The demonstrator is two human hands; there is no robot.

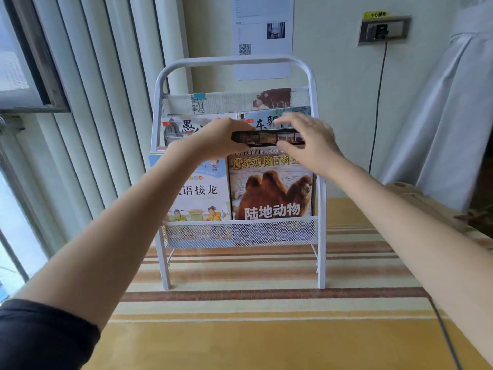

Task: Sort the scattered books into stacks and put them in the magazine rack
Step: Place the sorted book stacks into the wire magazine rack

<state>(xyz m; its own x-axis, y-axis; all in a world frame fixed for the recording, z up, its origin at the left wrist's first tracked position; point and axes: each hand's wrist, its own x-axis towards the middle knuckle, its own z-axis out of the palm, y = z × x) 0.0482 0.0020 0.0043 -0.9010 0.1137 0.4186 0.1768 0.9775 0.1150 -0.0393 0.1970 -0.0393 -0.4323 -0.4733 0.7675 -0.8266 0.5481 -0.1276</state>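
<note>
— Reaching forward, we have both hands on the top edge of the camel book (270,193) in the magazine rack (241,233). Our left hand (216,141) grips its upper left corner, fingers curled around the dark top strip. Our right hand (309,140) sits at the upper right corner with fingers spread and loosely bent, thumb against the cover; we cannot tell whether it truly clasps the edge.

— And where does that book sit?

— Upright in the rack's lowest pocket, below our hands, just beside the pale blue book (202,193) under our left wrist. Behind our hands, the middle tier shows two more covers: the mountain book (181,128) past the left hand and the blue-green book (269,117) past the right. Above those, the top tier holds clipped papers (226,102) with a blue binder clip (199,96).

— So we count?

— Four book covers showing, one sheaf of papers, three tiers.

— What about the surface and the room?

— Beneath our forearms lies a striped cloth (240,311), yellow, cream and brown, with the rack standing on it. Left of our left arm are white vertical blinds (88,102) and a window. Beyond the rack, a notice (262,36) hangs on the pale wall; right of our right hand, a wall socket (384,30) with a cable hanging down, then white fabric (453,116).
</note>
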